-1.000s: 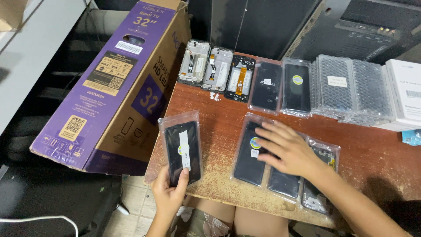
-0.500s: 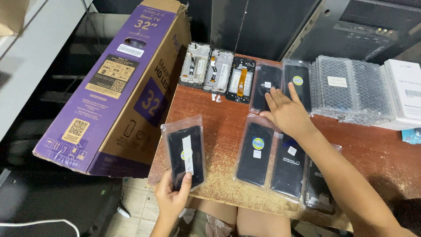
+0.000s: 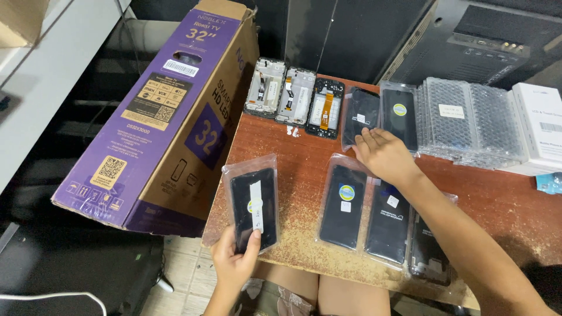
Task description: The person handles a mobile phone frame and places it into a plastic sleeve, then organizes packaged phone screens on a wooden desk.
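- Left hand (image 3: pixel 234 260) pinches bagged phone screen (image 3: pixel 253 205) by its bottom edge at the table's (image 3: pixel 497 199) near-left corner; grip the edges, not the glass.
- Right hand (image 3: pixel 383 155), fingers spread flat, presses on far bagged screen (image 3: pixel 363 114); slide gently, keep row aligned.
- Three bagged screens (image 3: pixel 386 216) lie beside the wrist.

1. On the table (image 3: pixel 293 169), three phone frames (image 3: pixel 293 96) line the back edge, bagged screens (image 3: pixel 380 114) to their right.
2. Bubble-wrapped packs (image 3: pixel 468 120) lie further right.
3. Three bagged screens (image 3: pixel 374 213) sit near the front.
4. A large box (image 3: pixel 164 117) leans left of the table.
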